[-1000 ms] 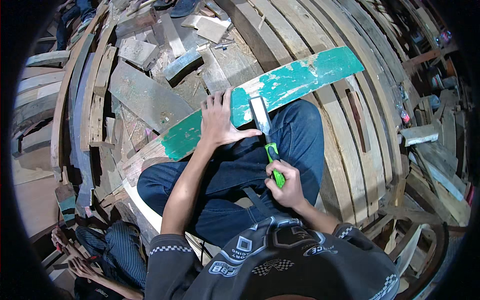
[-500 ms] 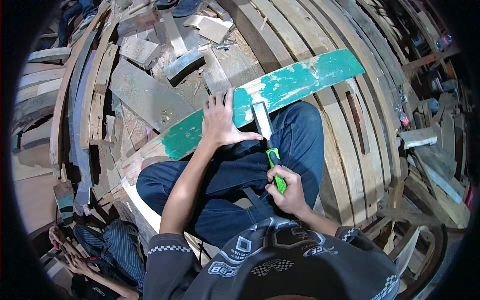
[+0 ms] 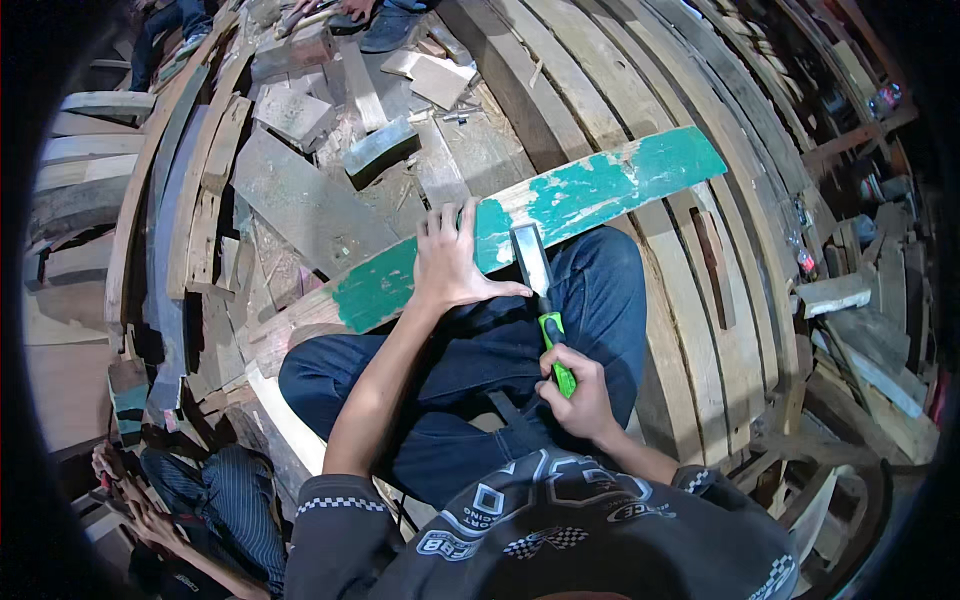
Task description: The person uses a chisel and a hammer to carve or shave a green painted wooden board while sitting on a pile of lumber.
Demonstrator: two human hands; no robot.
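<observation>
A long plank [image 3: 640, 172] with flaking green paint lies slantwise across my lap, its right end farther away. My left hand [image 3: 450, 268] holds it near the middle, fingers laid over its painted face to the far edge. The left thumb stretches out to the right, close to the blade of a chisel [image 3: 534, 265]. That chisel has a wide flat metal blade and a green and black handle. My right hand [image 3: 578, 392] is wrapped round the handle, and the blade's tip overlaps the plank's near edge; contact is hard to tell.
Wood offcuts [image 3: 293, 115] and a blue-grey block [image 3: 381, 148] lie beyond the plank. Long wooden slats [image 3: 690, 345] with gaps run along the right. Another person's hands [image 3: 150, 515] show at lower left. A further person's shoe [image 3: 388, 33] is at the top.
The whole view has shifted slightly, so the scene sits lower. A second person's hand has come into sight at the top. Both my hands keep their holds.
</observation>
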